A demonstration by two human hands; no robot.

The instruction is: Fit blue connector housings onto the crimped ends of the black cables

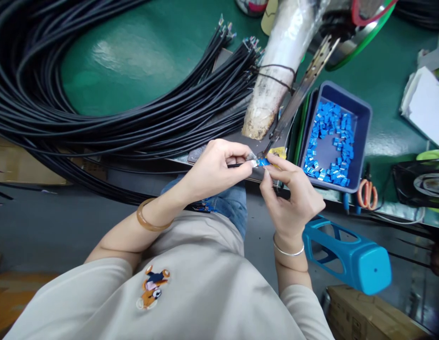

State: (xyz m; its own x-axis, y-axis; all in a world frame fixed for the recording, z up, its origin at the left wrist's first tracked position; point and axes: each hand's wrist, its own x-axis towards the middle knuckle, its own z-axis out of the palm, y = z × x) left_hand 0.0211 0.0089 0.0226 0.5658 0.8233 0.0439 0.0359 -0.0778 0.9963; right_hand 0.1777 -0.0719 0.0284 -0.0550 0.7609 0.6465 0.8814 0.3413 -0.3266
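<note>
My left hand (223, 163) is closed in a pinch around the end of a black cable (234, 165), thumb and forefinger near its tip. A small blue connector (264, 162) sits at that end, between my two hands. The fingertips of my right hand (292, 191) are closed on the connector from the other side. Just above it, the tip of a slim metal arm (290, 108) comes down close to the connector; whether they touch I cannot tell. The thin wires at the joint are mostly hidden by my fingers.
A thick bundle of black cables (134, 125) with stripped ends covers the bench's left side. A film-wrapped tube (276, 80) hangs ahead. On the right stand a dark bin (363, 137) of blue connectors, orange-handled scissors (367, 193) and a blue plastic stool (373, 264).
</note>
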